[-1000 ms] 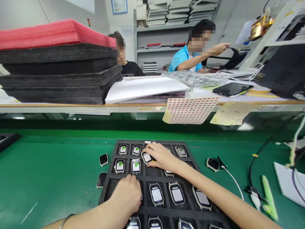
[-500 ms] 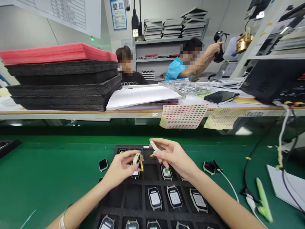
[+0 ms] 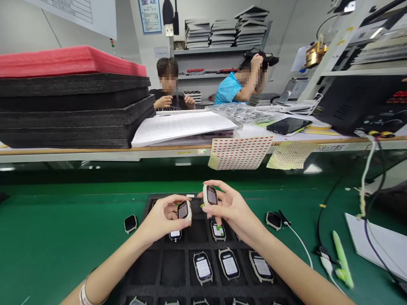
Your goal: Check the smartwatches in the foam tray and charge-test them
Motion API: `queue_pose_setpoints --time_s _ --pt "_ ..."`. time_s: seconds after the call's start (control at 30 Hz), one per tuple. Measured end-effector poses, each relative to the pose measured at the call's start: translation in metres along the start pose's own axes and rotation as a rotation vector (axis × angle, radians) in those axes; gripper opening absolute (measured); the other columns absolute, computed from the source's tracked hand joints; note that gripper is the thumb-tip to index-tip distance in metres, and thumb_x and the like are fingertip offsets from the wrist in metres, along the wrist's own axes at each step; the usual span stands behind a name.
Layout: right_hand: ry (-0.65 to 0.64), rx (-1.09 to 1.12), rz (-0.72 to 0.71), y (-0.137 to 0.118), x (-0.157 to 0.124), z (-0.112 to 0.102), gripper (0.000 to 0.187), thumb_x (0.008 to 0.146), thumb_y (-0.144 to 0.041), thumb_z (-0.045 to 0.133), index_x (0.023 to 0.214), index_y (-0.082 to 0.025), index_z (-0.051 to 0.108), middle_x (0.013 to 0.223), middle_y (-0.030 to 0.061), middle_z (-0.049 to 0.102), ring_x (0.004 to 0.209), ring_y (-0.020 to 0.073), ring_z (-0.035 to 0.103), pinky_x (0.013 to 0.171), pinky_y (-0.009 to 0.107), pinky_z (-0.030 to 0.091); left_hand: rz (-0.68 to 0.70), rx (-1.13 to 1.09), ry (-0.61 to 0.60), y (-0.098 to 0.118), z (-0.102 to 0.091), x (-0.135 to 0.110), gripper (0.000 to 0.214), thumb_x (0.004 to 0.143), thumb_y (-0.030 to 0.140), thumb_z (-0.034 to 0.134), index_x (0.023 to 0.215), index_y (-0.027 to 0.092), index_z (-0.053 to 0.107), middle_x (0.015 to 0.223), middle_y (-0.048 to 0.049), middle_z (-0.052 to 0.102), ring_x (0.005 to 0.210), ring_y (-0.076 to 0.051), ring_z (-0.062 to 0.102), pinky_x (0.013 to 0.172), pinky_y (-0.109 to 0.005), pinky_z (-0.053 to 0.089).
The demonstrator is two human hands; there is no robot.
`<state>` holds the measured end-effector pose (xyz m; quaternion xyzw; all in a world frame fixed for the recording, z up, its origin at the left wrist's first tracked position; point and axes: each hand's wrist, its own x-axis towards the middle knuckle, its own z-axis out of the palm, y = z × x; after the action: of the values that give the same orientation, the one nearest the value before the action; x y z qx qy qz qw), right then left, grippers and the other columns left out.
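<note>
My left hand [image 3: 160, 219] is closed on a small watch body [image 3: 183, 210] with a dark screen, held up above the black foam tray [image 3: 152, 271]. My right hand [image 3: 230, 207] pinches a second watch body [image 3: 210, 195] upright, just right of the first. Both hover over the tray's far rows. In the tray's pockets lie several more watch bodies with lit screens [image 3: 229, 264]. Some pockets on the left are bare.
Loose watch bodies lie on the green mat left [image 3: 130, 223] and right [image 3: 273, 219] of the tray. A white cable and a green pen [image 3: 341, 259] sit at right. A shelf holds stacked foam trays [image 3: 73, 106], papers and sticker sheets [image 3: 240, 151]. Two people sit behind.
Both hands lifted from the tray, each taking up a watch body, then turned them so the screens face me. The camera tilted up slightly.
</note>
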<state>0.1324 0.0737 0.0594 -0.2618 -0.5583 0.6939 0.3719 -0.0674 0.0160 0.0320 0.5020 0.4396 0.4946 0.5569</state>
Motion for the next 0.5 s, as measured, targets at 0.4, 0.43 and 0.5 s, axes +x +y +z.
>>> queue_pose_setpoints --time_s 0.4,0.43,0.5 --pt "-0.013 0.012 -0.005 0.005 -0.005 0.008 0.053 0.072 -0.019 0.075 0.120 -0.021 0.052 0.109 0.0093 0.061 0.068 0.0153 0.065 0.044 0.019 0.051 -0.156 -0.445 0.087 -0.003 -0.002 -0.001 0.058 0.060 0.003 0.069 0.114 0.021 0.062 0.097 -0.0041 0.068 0.062 -0.007 0.054 0.050 -0.017 0.038" --pt "-0.025 0.020 -0.008 0.004 -0.006 0.009 0.050 0.074 -0.019 0.072 0.120 -0.020 0.052 0.110 0.0100 0.061 0.070 0.0163 0.066 0.044 0.020 0.052 -0.162 -0.450 0.104 -0.003 -0.002 -0.001 0.057 0.060 0.003 0.070 0.114 0.021 0.062 0.094 -0.0029 0.068 0.062 -0.006 0.055 0.052 -0.016 0.040" --pt "-0.026 0.027 -0.020 0.003 -0.008 0.012 0.041 0.080 -0.021 0.065 0.119 -0.020 0.052 0.110 0.0107 0.061 0.068 0.0172 0.066 0.044 0.022 0.053 -0.163 -0.464 0.117 -0.001 -0.003 -0.003 0.055 0.062 0.002 0.069 0.113 0.020 0.062 0.091 -0.0016 0.066 0.066 -0.008 0.060 0.058 -0.017 0.045"
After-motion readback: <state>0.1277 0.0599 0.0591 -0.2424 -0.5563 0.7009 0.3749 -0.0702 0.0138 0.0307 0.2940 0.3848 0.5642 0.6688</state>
